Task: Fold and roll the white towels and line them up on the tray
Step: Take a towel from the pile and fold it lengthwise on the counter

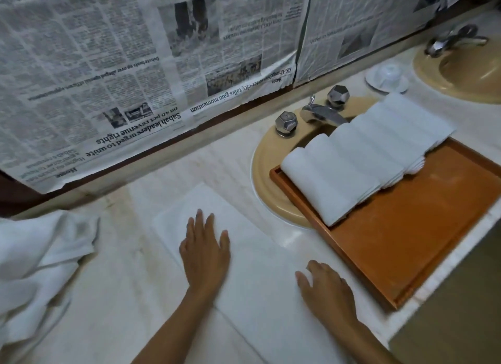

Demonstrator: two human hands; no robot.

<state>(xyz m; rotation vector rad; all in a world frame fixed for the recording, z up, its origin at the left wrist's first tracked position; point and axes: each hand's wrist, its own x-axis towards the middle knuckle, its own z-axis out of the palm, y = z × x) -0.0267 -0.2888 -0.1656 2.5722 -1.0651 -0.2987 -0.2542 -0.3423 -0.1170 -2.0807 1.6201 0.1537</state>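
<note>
On the pale marble counter [130, 296] in front of us, a white towel [260, 282] lies spread flat. We press our left hand [204, 251] on it palm down, fingers straight and holding nothing. Our right hand [326, 290] rests at the towel's right edge with its fingers bent; we cannot tell whether they pinch the cloth. To the right, a wooden tray [406, 241] sits partly over a beige sink [264, 174], carrying a row of rolled towels [360, 157] touching side by side along its far side. A heap of loose towels [40, 255] lies at the left. Newspaper [108, 65] covers the wall behind the chrome faucet [321, 113].
</note>
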